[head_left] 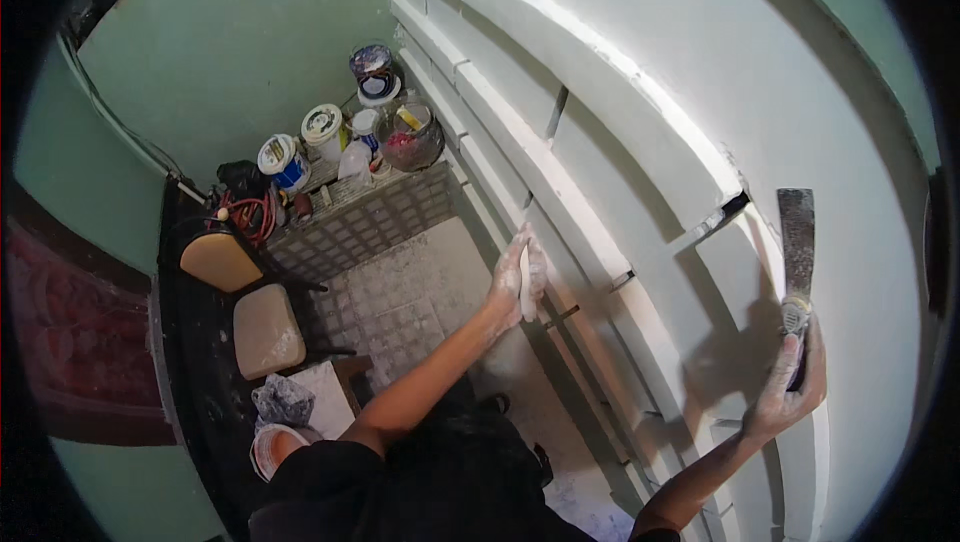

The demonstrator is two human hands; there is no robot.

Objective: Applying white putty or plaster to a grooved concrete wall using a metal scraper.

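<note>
- At four o'clock, the right hand (790, 387) had its fingers round the scraper (797, 232), up at three!
- Mid-dial, the left hand (507, 287) clasped a slim, pale piece (526, 284) in its fingers!

On our right, ledges (545, 167) run along the wall from near to far; the right hand (795, 392) is before them holding a scraper (797, 242), and to its left, nearer the middle, the left hand (505, 292) holds a strip (526, 287) beside the lower ledges. Ahead of us, at the far end, a worktop (350, 222) carries, from left to right, a hose (252, 219), two tubs (284, 160) and a bowl (427, 154). On our left, a chair (270, 332) is before the worktop, with a bag (283, 398) and a bucket (261, 454) nearer us.
</note>
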